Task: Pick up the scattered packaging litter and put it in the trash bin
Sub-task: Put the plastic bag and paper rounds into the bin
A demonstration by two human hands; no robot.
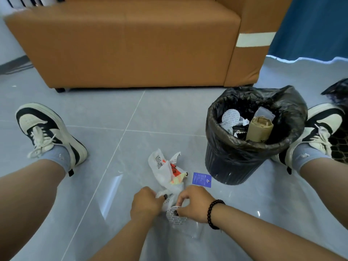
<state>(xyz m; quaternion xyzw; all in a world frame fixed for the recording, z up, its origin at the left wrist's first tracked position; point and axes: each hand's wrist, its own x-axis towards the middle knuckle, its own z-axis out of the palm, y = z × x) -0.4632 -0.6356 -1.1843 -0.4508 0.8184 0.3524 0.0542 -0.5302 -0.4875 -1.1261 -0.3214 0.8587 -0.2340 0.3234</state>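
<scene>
Beyond my grip stands a tan sofa [131,48]; my sneakers [49,132] flank it, and perhaps a blue curtain [312,27] hangs far right.

Both hands' grips [145,201] [192,203] pinched, close together.

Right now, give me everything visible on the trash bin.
The bin is a round, dark, ribbed plastic pail standing upright on the grey tile floor, right of the hands and in front of the sofa. A black liner is folded over its rim. Inside lie a rolled brown paper bag, a round white seal and clear wrap. The right shoe sits against it.
</scene>
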